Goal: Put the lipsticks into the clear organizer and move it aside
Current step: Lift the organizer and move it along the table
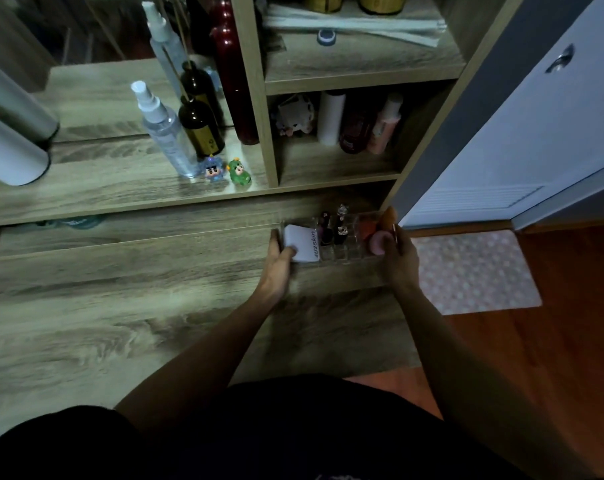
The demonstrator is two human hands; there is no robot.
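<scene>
While dim, left hand (280, 252) and right hand (394, 251) clasp clear organizer (342, 252), edges faint.

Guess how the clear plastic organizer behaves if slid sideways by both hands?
The clear plastic organizer looks rigid, so it should slide as one piece. The upright lipsticks may wobble or tip. Smooth walls could slip; left hand and right hand grip opposite ends.

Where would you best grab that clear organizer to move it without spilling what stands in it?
By its two short end walls, one hand from each side, kept level. The clear organizer is long and low, with lipsticks standing upright in open slots and sponges loose at one end, so tilting would likely tip them. The left hand and right hand hold it that way.
</scene>
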